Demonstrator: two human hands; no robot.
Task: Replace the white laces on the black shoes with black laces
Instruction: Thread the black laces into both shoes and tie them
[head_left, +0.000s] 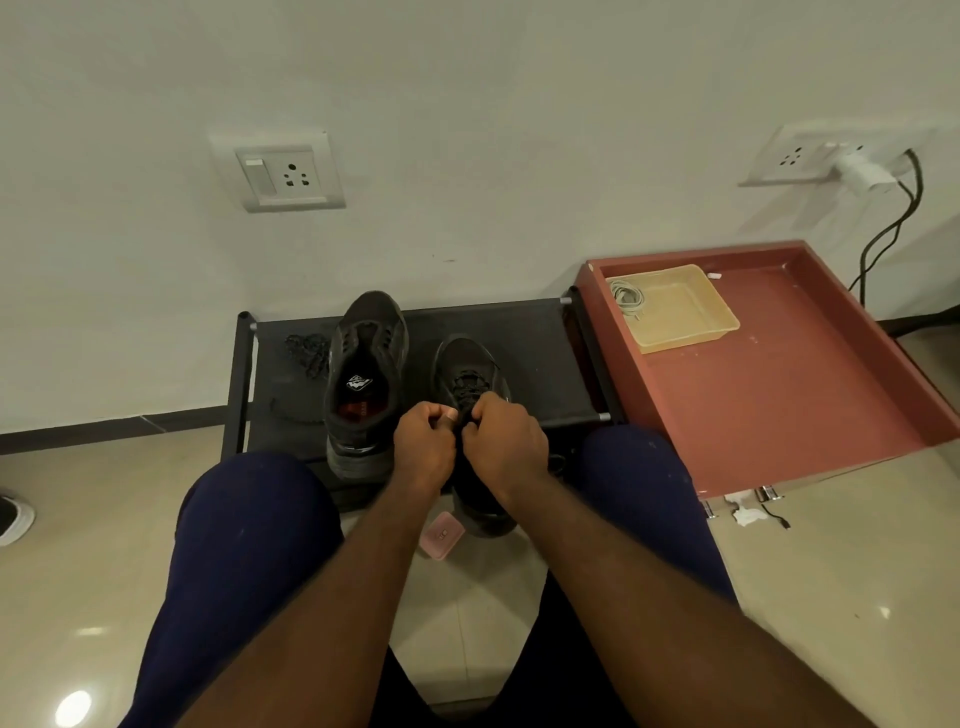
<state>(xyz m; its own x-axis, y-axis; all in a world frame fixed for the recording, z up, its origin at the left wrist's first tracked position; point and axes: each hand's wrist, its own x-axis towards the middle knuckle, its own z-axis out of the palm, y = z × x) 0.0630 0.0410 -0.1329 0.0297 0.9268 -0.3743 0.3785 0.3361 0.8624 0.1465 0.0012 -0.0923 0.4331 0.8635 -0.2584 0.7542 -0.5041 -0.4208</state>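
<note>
Two black shoes stand on a low black rack. The left shoe has no lace and its insole shows. The right shoe carries a black lace through its eyelets. My left hand and my right hand are side by side over the right shoe's tongue, each with curled fingers pinching an end of that black lace. A loose black lace lies bunched on the rack left of the shoes. A white lace lies coiled in a yellow tray.
A red cabinet top adjoins the rack on the right and bears the yellow tray. A pink flat object lies on the tiled floor between my knees. Wall sockets, a plugged charger and black cables are behind.
</note>
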